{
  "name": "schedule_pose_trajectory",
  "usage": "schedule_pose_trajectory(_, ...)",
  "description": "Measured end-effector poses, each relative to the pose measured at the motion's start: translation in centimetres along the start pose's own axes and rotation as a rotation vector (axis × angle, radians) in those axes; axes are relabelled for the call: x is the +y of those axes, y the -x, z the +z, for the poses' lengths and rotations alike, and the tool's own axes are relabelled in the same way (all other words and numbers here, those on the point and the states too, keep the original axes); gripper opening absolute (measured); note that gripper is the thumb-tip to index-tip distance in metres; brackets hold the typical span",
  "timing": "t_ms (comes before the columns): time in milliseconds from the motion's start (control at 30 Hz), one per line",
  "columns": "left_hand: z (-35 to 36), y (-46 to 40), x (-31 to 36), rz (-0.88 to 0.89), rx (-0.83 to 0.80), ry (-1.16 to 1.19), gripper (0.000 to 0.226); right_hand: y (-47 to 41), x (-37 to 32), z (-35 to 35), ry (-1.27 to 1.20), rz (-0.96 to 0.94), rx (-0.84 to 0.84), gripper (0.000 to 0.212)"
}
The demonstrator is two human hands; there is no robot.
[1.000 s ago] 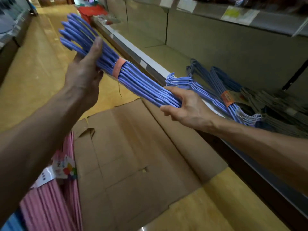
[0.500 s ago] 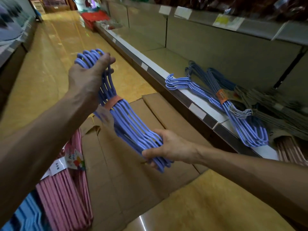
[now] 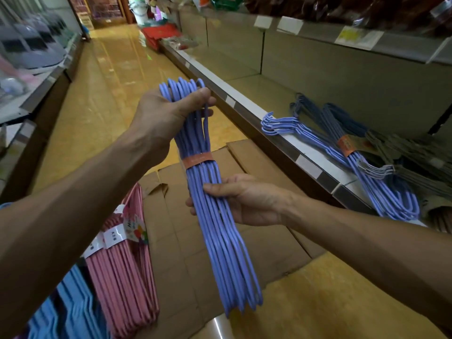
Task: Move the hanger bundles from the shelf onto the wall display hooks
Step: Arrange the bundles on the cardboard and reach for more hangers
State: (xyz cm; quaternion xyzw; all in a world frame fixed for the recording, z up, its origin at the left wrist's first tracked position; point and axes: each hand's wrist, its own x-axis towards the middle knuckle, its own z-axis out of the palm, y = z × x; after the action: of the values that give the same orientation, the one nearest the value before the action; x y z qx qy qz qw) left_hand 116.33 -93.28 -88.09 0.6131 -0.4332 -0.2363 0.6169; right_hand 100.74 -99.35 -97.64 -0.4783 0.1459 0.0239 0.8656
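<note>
Nearest you, low on the left: a bundle of blue hangers (image 3: 71, 311) and, just beside it, pink hanger bundles (image 3: 122, 272) with white paper labels, all lying against flattened cardboard (image 3: 176, 241) spread on the yellow floor (image 3: 102, 94).

Above the cardboard you hold the lilac hanger bundle (image 3: 215, 216) in both hands, nearly upright, the looped shoulder ends pointing down towards you and the hook ends up and away. An orange paper band (image 3: 198, 159) wraps the bundle between your two hands.

Right hand (image 3: 247, 200): palm up under the lower half of the bundle, thumb laid across the front of the wires, fingertips showing round the far-left side. The fingers are curled round the bundle and clamp it.

Left hand (image 3: 166, 111): closed round the hook ends at the top, thumb pressed over the front, the other fingers hidden behind the wires.

The bundle is clear of the shelf (image 3: 281, 133), held out over the aisle.

Further right, on the shelf: a second lilac bundle (image 3: 367, 167) with an orange band lies flat, its hooks overhanging the front edge. Dark blue hangers (image 3: 342, 118) lie behind it and grey hangers (image 3: 420, 162) to its right, overlapping it.

Farthest: an upper shelf rail with price labels (image 3: 359, 37), and red goods (image 3: 161, 34) at the far end of the aisle, blurred.
</note>
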Motion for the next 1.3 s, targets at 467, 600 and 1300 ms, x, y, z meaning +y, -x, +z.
schedule_pose_trajectory(467,-5.9,-1.2,-3.7,-0.321,0.139,-0.051,0.025,-7.3,3.6,2.0,0.141,-0.016,0.131,0.030)
schedule_pose_trajectory(600,-8.9,-0.9,-5.7,-0.430,0.219,-0.120,0.035,-10.6,5.3,2.2,0.190,-0.012,0.169,0.030)
schedule_pose_trajectory(1300,-18.4,4.0,-12.8,-0.371,0.065,-1.057,0.067,-21.0,14.2,1.9,0.403,0.026,0.220,0.017)
